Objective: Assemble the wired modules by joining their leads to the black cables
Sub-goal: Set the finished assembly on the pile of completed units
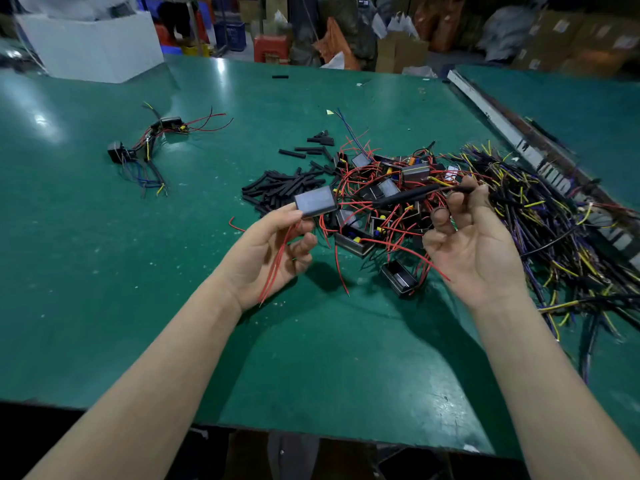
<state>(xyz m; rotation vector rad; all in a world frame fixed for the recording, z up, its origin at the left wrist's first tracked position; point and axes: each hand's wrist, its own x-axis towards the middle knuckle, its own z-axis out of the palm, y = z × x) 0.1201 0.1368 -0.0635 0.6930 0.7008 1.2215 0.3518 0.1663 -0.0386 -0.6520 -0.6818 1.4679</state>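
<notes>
**Hands raised over the parts heap**

Forearms reach in from the near edge of the glossy green counter (104,271). The left hand (273,258), palm up, pinches a small grey rectangular module (316,201) at its fingertips, and the module's thin red leads (277,268) trail down across the palm. The right hand (474,247), also palm up, holds a black sleeved cable (408,197) between thumb and fingers, its length running left toward the module. Behind both hands lies a heap of modules with red wires (381,202). Just left of it sit short black tube pieces (284,188), and to its right a tangle of black cables with yellow and purple ends (554,237). Farther left, well apart, lies a wired assembly (149,147). A white box (93,46) stands at the far edge.
</notes>
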